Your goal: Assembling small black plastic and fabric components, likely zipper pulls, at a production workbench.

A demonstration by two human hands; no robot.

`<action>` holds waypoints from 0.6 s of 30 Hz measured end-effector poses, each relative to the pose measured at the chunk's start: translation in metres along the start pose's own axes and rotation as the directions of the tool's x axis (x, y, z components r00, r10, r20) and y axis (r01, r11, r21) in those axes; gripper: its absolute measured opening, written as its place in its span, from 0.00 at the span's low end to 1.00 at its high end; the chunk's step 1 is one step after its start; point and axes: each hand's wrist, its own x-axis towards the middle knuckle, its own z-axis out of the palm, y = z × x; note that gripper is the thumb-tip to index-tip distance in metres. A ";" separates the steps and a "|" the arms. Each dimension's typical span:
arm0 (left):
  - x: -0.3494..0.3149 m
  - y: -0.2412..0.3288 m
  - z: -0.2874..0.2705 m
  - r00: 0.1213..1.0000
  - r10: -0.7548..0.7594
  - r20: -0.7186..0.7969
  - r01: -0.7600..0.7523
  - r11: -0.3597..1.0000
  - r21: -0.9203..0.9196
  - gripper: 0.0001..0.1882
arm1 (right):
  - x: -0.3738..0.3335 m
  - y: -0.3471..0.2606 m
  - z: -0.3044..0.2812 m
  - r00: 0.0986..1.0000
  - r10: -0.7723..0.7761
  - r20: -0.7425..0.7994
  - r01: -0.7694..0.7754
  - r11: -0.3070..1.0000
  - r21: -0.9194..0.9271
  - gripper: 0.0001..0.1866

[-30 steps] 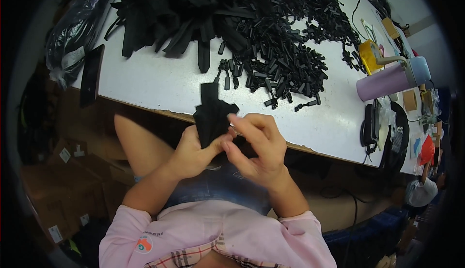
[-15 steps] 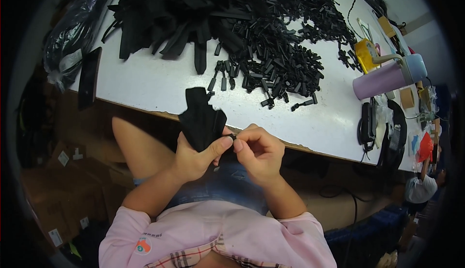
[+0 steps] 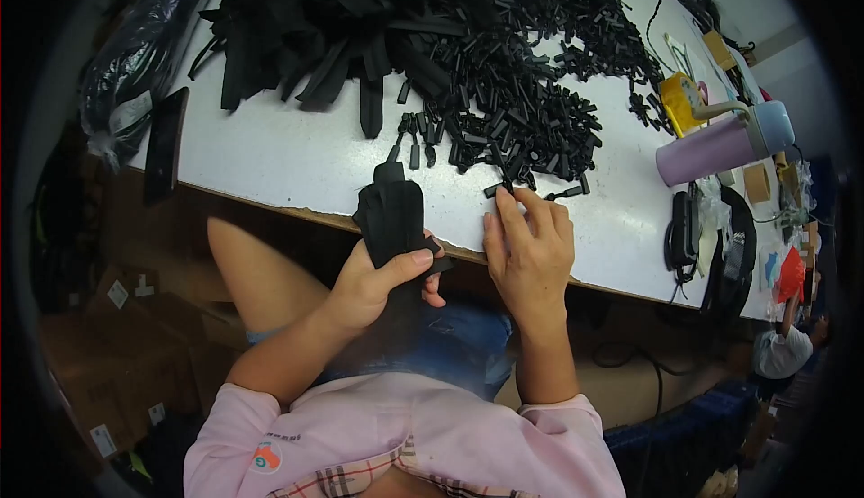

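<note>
Two bare hands are positioned at the near edge of the white table [image 3: 625, 224]. The left hand [image 3: 378, 287] is closed on a bundle of black fabric strips [image 3: 392, 215], thumb pressed across its face. The long axis of the bundle runs away from the body; its far end appears over the tabletop. A short dark end [image 3: 441, 265] protrudes to the right beside the thumb. The right hand [image 3: 533, 251] is palm down, fingers loosely bent, thumb apart from the index finger; no closed grip is visible. Its fingertips appear to touch a small black pull piece [image 3: 492, 191] at the near fringe of the pile. Governing relation: this piece lies directly ahead of the right hand, and ahead and to the right of the left hand; the right hand is nearer. The visible end of the piece points left; the remainder is masked by the fingers. Beyond it lies the pile of black pull pieces [image 3: 531, 134]. Farther out: a heap of black strips [image 3: 328, 35] at upper left and a purple bottle [image 3: 704, 152] at right
</note>
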 end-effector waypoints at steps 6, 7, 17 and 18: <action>-0.001 -0.005 -0.001 0.997 0.078 0.003 -0.076 0.972 0.223 0.12 | -0.004 0.008 0.003 0.998 0.053 -0.029 -0.046 0.977 0.209 0.11; 0.000 -0.006 0.000 0.994 0.106 -0.008 -0.101 0.966 0.237 0.12 | -0.003 0.004 0.000 0.981 0.192 -0.005 -0.168 0.874 0.456 0.09; -0.001 -0.010 -0.004 0.959 0.279 -0.047 -0.237 0.881 0.410 0.10 | -0.004 -0.022 -0.009 0.888 0.299 0.349 -0.427 0.258 0.867 0.07; 0.000 -0.012 -0.006 0.958 0.283 -0.051 -0.238 0.881 0.410 0.10 | -0.006 -0.025 -0.009 0.846 0.319 0.427 -0.484 0.122 0.867 0.07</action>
